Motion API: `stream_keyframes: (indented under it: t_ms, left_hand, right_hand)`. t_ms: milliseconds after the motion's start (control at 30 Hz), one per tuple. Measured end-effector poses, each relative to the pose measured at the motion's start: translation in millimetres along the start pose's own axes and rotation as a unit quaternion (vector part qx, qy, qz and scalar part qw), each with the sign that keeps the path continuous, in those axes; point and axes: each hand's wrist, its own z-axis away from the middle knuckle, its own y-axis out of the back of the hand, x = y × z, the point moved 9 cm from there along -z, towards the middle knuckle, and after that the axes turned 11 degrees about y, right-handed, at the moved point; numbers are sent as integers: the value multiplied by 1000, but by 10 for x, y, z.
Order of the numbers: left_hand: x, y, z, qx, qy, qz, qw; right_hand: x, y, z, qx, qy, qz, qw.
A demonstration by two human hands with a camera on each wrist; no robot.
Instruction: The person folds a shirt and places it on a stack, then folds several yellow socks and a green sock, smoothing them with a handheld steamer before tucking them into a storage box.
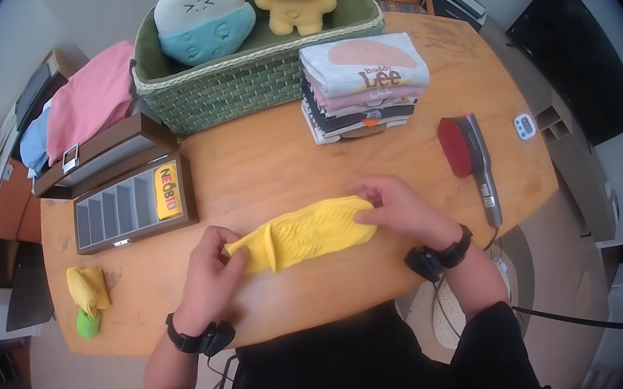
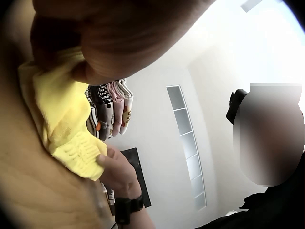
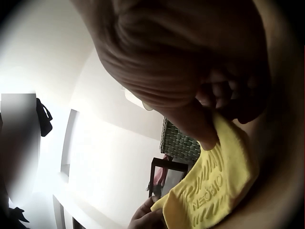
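Note:
A yellow sock [image 1: 309,232] lies stretched sideways between my two hands, low over the front of the wooden table [image 1: 244,164]. My left hand [image 1: 215,270] pinches its left end between thumb and fingers. At the other end, my right hand [image 1: 391,203] pinches it with the thumb on top. A raised fold stands up across the sock near the left hand. Raised ridges and lettering show on the sock [image 3: 214,191] in the right wrist view. The left wrist view shows the sock [image 2: 62,109] from the side, with the left hand's fingertips partly in shadow.
An open brown compartment box [image 1: 135,232] holds a yellow NEOBIO item [image 1: 167,191]. Left of my hands lies a yellow and green bundle [image 1: 87,295]. Farther back stand a green basket [image 1: 235,94] with plush toys and folded shirts [image 1: 364,89]. A corded hairbrush [image 1: 472,157] and timer [image 1: 524,127] are right.

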Motion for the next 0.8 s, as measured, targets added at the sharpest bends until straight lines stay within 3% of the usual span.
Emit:
stream_keyframes:
  t_ms: [33, 67, 133, 167, 233, 300, 367, 433, 467, 533, 633, 800]
  left_hand:
    - [118, 37, 32, 7, -55, 25, 998]
    - [165, 70, 31, 6, -55, 26, 998]
    - [641, 84, 243, 26, -302, -77, 950]
    - [643, 76, 237, 25, -303, -74, 950]
    - [769, -141, 405, 21, -432, -238, 869]
    - [692, -342, 428, 3, -440, -252, 862]
    - [443, -704, 440, -99, -425, -349, 830]
    - [447, -768, 474, -98, -436, -342, 826]
    - [445, -770, 484, -96, -437, -337, 828]
    - [443, -776, 509, -96, -440, -332, 829]
    - [456, -756, 481, -98, -432, -325, 835]
    - [432, -735, 500, -118, -410, -322, 845]
  right_hand:
    - [-71, 3, -1, -27, -7, 48, 998]
    - [-68, 65, -11, -27, -8, 49, 998]
    - [-521, 244, 29, 4, 249, 234, 940]
    - [-522, 298, 40, 4, 248, 237, 939]
    - [-770, 146, 239, -31, 419, 426, 801]
    - [-490, 122, 222, -50, 382, 467, 796]
    - [-242, 100, 254, -70, 340, 505, 790]
    - [-202, 217, 300, -9, 311, 456, 834]
    - [-185, 211, 327, -9, 308, 458, 834]
    - [-121, 437, 327, 107, 209, 413, 880]
    - [-6, 368, 245, 131, 134, 376, 908]
    - [-5, 206, 125, 140, 136, 394, 898]
